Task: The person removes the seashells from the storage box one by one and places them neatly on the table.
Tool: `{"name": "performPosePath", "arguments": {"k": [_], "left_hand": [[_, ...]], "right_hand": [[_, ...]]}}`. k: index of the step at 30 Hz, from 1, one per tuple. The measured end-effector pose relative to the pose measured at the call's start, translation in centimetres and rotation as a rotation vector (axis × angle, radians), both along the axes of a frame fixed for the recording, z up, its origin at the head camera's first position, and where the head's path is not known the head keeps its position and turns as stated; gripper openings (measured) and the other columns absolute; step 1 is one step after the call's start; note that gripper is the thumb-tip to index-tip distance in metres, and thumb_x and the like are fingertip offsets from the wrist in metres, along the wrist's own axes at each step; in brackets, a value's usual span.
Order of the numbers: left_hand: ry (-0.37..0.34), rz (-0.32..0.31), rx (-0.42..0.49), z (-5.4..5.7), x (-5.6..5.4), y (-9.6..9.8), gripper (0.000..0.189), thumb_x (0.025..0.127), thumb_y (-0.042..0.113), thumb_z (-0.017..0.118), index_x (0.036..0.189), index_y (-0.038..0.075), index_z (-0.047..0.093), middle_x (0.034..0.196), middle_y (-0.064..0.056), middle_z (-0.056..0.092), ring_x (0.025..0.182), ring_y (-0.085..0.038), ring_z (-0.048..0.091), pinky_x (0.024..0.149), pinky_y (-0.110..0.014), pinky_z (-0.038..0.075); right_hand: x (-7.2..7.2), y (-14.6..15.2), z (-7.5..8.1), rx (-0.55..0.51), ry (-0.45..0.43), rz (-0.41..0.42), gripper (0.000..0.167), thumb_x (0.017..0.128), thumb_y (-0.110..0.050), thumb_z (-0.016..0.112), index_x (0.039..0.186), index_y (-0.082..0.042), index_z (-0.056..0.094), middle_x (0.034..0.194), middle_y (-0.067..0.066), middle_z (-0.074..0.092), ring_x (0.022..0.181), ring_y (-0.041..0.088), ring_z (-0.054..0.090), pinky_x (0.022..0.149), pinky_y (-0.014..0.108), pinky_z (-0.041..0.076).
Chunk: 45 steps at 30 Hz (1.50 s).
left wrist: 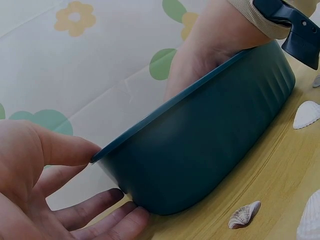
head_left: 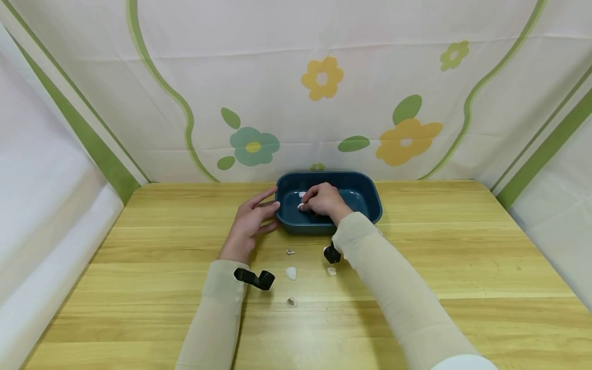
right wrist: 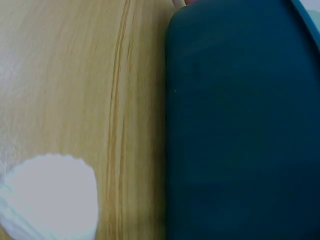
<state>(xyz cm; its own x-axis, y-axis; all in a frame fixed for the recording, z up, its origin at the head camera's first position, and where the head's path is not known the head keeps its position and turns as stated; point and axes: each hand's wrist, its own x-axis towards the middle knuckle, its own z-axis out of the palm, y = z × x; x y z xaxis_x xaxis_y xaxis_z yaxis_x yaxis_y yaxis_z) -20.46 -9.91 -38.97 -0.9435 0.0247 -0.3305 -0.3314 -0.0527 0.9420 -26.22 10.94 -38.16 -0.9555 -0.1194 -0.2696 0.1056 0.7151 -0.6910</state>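
Note:
A dark blue plastic basin point(head_left: 329, 226) stands at the back of the wooden table. My right hand point(head_left: 324, 199) reaches inside it and pinches a small white seashell point(head_left: 301, 206) low over the basin floor. Another pale shell point(head_left: 302, 195) lies in the basin just behind those fingertips. At the basin's left end, my left hand point(head_left: 250, 222) touches the rim and wall with its fingers spread and fairly straight, as the left wrist view shows. The right hand's fingers are out of sight in the right wrist view, where the basin's outer wall point(right wrist: 240, 120) fills one side.
Several shells lie on the table in front of the basin: a small ridged one point(left wrist: 244, 215), a white one point(head_left: 291, 273), a brownish one point(head_left: 292, 302) and a pale one point(head_left: 332, 271). A flowered curtain point(head_left: 287, 92) hangs right behind the basin.

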Motion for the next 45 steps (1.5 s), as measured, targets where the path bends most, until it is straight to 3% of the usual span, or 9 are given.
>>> {"name": "performPosePath", "arguments": {"k": [12,24,34,45], "left_hand": [[-0.020,0.006,-0.005,0.06,0.01,-0.02,0.045,0.106,0.022,0.070,0.149,0.034,0.066,0.151,-0.010,0.065,0.123,-0.028,0.069,0.110,-0.050,0.058],[-0.006,0.001,-0.008,0.20,0.10,-0.08,0.045,0.106,0.023,0.071,0.148,0.035,0.066,0.149,-0.009,0.066,0.117,-0.024,0.071,0.102,-0.043,0.062],[-0.015,-0.001,0.011,0.05,-0.11,-0.14,0.046,0.106,0.022,0.071,0.150,0.034,0.065,0.153,-0.011,0.063,0.122,-0.028,0.071,0.111,-0.050,0.057],[-0.015,-0.002,0.010,-0.07,-0.07,-0.12,0.046,0.105,0.022,0.071,0.150,0.033,0.065,0.153,-0.011,0.063,0.122,-0.027,0.071,0.108,-0.047,0.060]], "right_hand": [[-0.11,0.27,-0.31,-0.078,-0.016,0.007,0.013,0.094,-0.020,0.084,0.104,-0.013,0.079,0.119,0.009,0.072,0.100,0.026,0.063,0.088,0.035,0.053],[0.05,0.27,-0.18,-0.101,-0.026,0.038,0.019,0.097,-0.023,0.081,0.110,-0.009,0.081,0.120,0.011,0.072,0.100,0.024,0.064,0.088,0.034,0.055],[0.03,0.20,-0.14,-0.094,-0.018,0.054,0.017,0.097,-0.022,0.081,0.111,-0.012,0.083,0.124,0.010,0.073,0.104,0.025,0.063,0.091,0.034,0.053],[-0.07,0.29,-0.25,-0.099,-0.035,0.054,0.018,0.097,-0.024,0.081,0.111,-0.012,0.085,0.126,0.009,0.076,0.111,0.025,0.064,0.104,0.040,0.054]]}}
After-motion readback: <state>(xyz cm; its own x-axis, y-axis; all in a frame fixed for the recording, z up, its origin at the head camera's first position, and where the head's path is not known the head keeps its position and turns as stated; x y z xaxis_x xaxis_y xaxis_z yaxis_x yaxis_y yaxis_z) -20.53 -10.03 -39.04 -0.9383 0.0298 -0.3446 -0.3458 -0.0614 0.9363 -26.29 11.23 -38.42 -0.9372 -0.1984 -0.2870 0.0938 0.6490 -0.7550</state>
